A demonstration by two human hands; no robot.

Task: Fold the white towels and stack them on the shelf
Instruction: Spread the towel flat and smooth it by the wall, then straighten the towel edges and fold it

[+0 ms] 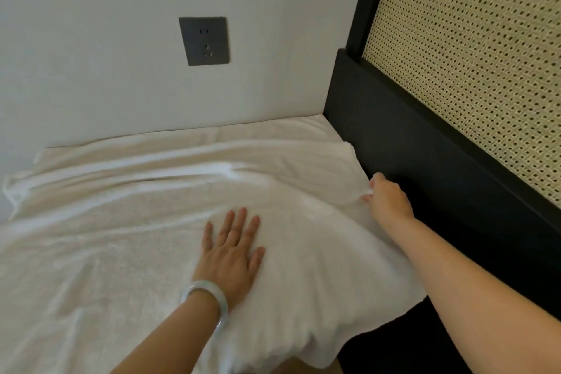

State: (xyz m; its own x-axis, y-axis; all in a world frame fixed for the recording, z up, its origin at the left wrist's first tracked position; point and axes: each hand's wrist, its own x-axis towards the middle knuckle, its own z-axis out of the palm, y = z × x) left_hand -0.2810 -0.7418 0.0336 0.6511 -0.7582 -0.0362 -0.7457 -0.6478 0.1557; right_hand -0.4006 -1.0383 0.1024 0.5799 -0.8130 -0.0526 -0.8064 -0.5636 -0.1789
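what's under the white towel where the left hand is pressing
Only the white towel itself shows under the flat left hand. The surface it lies on is covered there. Past its right edge, which the right hand pinches, only a dark area shows.

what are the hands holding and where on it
The right hand pinches the white towel at its right edge; the left hand lies flat on it, gripping nothing.
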